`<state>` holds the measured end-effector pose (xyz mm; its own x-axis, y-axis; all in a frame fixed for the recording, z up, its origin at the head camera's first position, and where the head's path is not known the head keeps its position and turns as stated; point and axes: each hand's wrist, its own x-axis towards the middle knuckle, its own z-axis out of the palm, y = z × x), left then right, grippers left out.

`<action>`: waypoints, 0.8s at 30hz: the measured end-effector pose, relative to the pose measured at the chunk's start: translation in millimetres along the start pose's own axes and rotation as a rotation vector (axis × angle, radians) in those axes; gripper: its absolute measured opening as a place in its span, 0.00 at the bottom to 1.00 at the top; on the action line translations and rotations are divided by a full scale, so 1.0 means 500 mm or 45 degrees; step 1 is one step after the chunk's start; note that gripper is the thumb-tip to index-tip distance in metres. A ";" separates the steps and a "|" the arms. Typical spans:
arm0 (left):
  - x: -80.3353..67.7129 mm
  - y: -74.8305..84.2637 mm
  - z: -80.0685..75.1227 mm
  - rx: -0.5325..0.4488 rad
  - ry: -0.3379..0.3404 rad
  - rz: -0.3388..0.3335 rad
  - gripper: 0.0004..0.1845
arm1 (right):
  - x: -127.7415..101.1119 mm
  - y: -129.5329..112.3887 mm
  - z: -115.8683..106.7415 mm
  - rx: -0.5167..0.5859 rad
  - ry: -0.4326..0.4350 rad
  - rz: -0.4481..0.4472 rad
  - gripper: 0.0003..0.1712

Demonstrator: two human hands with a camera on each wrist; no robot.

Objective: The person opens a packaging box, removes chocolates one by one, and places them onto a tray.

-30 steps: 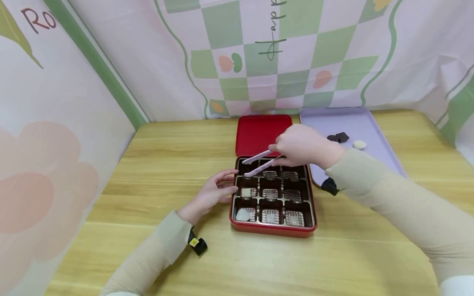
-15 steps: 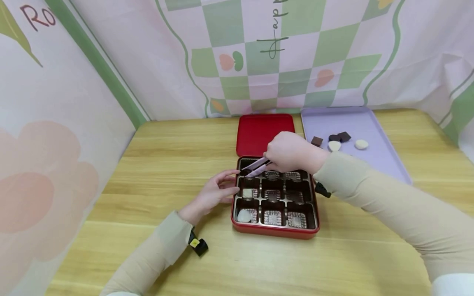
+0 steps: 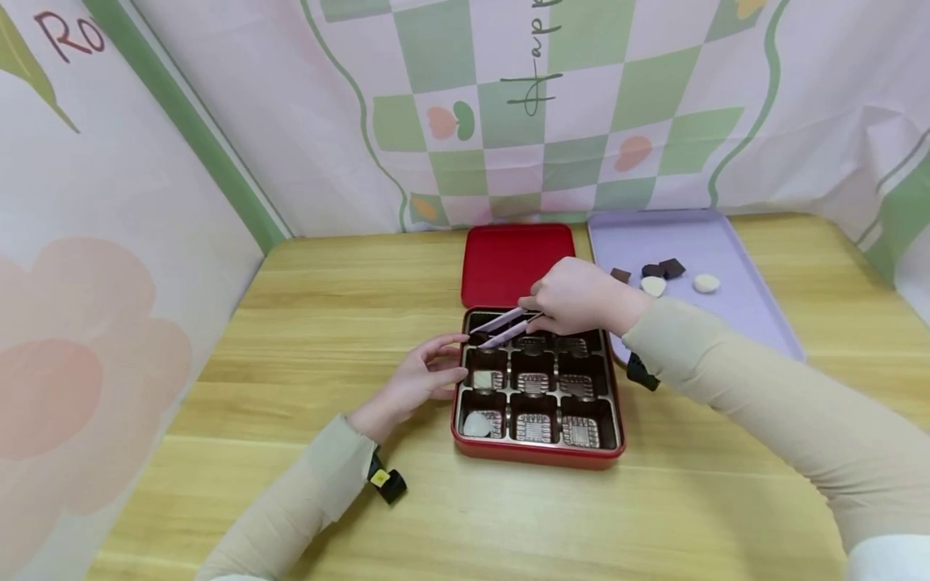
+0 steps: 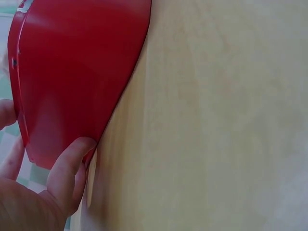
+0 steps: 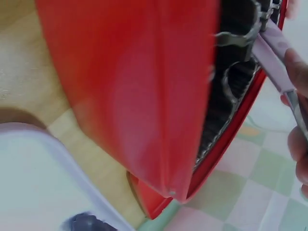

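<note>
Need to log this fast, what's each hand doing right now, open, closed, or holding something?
Left hand: open, fingers resting against the left side of the red chocolate box.
Right hand: holding pink tongs, tips over the box's top-left compartment.

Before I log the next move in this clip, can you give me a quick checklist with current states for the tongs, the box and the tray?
1. Right hand grips the pink tongs: ok.
2. Tong tips are over the far-left cell of the red box: ok.
3. A chocolate sits between the tips: cannot tell; something dark shows there, too small to be sure.
4. Left hand touches the box's left wall: ok; the left wrist view shows the thumb on the red side.
5. Red lid lies flat behind the box: ok.
6. Purple tray carries pieces: ok, dark and white ones show.
</note>
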<state>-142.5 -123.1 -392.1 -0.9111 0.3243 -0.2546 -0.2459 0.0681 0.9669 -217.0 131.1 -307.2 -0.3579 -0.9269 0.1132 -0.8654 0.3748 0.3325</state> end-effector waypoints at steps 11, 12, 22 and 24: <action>-0.004 0.003 0.001 0.005 -0.005 0.008 0.30 | 0.010 -0.014 -0.010 0.152 -0.109 0.277 0.13; -0.004 0.003 0.001 0.008 -0.006 0.007 0.30 | 0.012 -0.016 -0.011 0.143 -0.126 0.278 0.12; -0.006 0.006 0.002 0.020 0.001 -0.008 0.30 | 0.029 -0.023 -0.014 0.159 -0.302 0.294 0.10; -0.005 0.006 0.002 0.021 0.005 -0.011 0.30 | 0.032 -0.025 -0.014 0.159 -0.345 0.296 0.12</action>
<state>-140.5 -122.9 -388.3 -0.9102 0.3198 -0.2632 -0.2485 0.0866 0.9648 -209.5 111.5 -302.8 -0.6152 -0.7837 -0.0852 -0.7801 0.5897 0.2088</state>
